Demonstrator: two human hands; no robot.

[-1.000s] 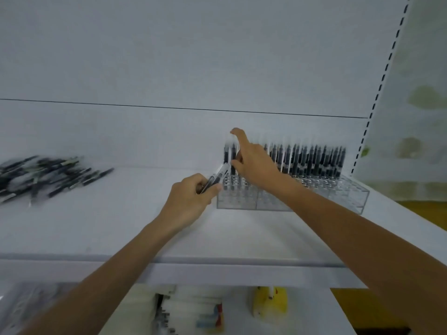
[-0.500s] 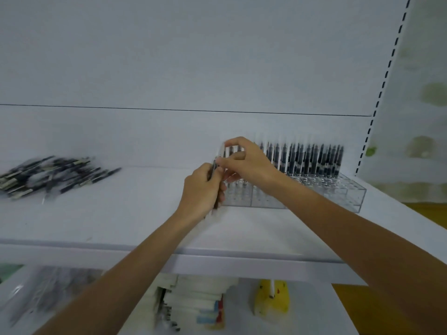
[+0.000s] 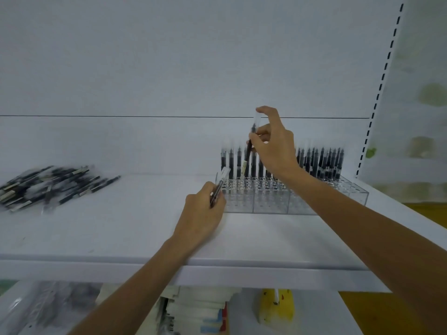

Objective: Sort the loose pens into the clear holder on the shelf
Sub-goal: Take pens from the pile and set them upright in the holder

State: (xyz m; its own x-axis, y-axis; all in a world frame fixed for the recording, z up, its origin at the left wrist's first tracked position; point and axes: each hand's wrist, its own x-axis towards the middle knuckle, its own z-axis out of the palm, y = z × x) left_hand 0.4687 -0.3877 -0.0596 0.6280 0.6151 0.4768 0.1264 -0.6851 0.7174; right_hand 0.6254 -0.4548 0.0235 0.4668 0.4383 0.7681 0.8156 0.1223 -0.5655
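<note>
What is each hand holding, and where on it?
Right hand pinches an upright pen mid-barrel, forefinger on its top. Left hand grips a slanted pen by its lower end.

Your standing pens point(image 3: 319, 163) smeared by blur, your right hand point(image 3: 273, 146) hiding some, your loose pile point(image 3: 48, 184) clipped at left edge, lower-shelf goods point(image 3: 198, 310) unreadable

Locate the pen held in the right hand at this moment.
In the head view, right of centre, the pen is pinched nearly upright by the right hand, over the left part of the clear holder, against the row of standing pens.
</note>
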